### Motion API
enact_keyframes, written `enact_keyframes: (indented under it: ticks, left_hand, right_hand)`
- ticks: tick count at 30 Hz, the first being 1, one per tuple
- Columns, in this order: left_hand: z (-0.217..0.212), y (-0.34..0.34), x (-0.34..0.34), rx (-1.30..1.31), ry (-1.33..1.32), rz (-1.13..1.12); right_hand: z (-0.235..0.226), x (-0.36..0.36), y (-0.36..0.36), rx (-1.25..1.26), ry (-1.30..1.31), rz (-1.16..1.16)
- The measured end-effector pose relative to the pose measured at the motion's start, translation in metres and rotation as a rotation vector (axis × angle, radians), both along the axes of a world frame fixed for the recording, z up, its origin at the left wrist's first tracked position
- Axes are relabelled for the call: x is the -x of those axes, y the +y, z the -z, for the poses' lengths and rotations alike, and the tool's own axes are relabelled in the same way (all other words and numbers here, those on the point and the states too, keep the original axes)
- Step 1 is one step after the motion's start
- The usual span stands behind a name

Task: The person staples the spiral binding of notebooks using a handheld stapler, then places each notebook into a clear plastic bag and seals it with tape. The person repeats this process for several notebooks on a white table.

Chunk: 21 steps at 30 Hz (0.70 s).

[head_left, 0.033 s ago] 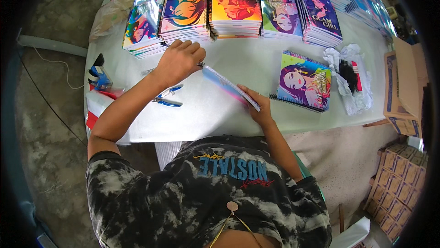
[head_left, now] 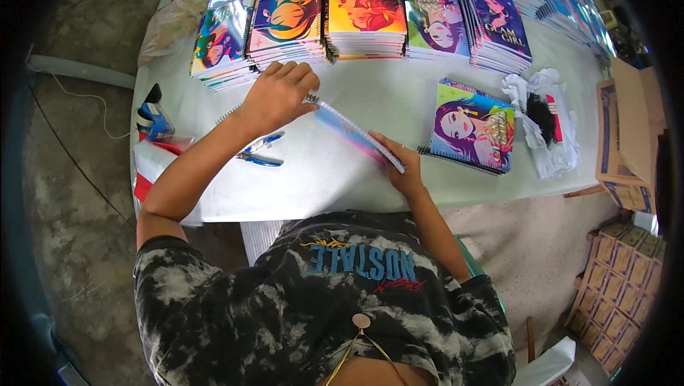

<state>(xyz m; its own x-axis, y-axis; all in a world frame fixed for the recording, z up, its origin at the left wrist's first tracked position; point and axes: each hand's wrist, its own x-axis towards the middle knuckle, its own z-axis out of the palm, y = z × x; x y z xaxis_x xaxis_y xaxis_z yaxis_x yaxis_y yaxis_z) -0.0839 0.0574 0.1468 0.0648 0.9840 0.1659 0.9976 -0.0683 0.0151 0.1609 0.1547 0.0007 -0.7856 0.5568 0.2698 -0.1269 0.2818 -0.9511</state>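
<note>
I hold a spiral notebook point(head_left: 354, 131) tilted up on its edge over the white table point(head_left: 313, 190). My left hand point(head_left: 278, 94) pinches its far end at the wire binding. At the near end, my right hand point(head_left: 401, 166) grips the lower corner. Blue-handled pliers point(head_left: 261, 155) lie on the table just under my left wrist. To the right of my right hand a small pile of colourful notebooks point(head_left: 474, 126) lies flat.
Several stacks of bright notebooks point(head_left: 367, 15) line the table's far side. A crumpled white plastic wrapper point(head_left: 548, 119) sits at the right, with a cardboard box point(head_left: 630, 136) beyond it. A blue tape dispenser point(head_left: 153, 121) stands at the left edge. More boxes point(head_left: 616, 286) are on the floor.
</note>
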Motion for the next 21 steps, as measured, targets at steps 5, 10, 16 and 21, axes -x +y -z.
enact_keyframes:
  ticks: [5, 10, 16, 21]
  left_hand:
    - [0.008, 0.000, 0.000, 0.026, -0.016, -0.001]
    - [0.014, -0.002, 0.009, 0.140, -0.005, 0.028]
    - [0.028, -0.012, -0.007, -0.224, 0.085, -0.126]
    - [0.116, -0.069, -0.028, -0.204, 0.173, 0.235]
  right_hand:
    - [0.005, -0.001, -0.002, -0.035, 0.008, 0.031]
    - [0.008, 0.006, 0.002, -0.063, 0.055, 0.049]
    - [-0.002, 0.007, -0.004, -0.154, 0.026, 0.056]
    - [-0.027, 0.007, -0.009, -0.153, 0.130, 0.109]
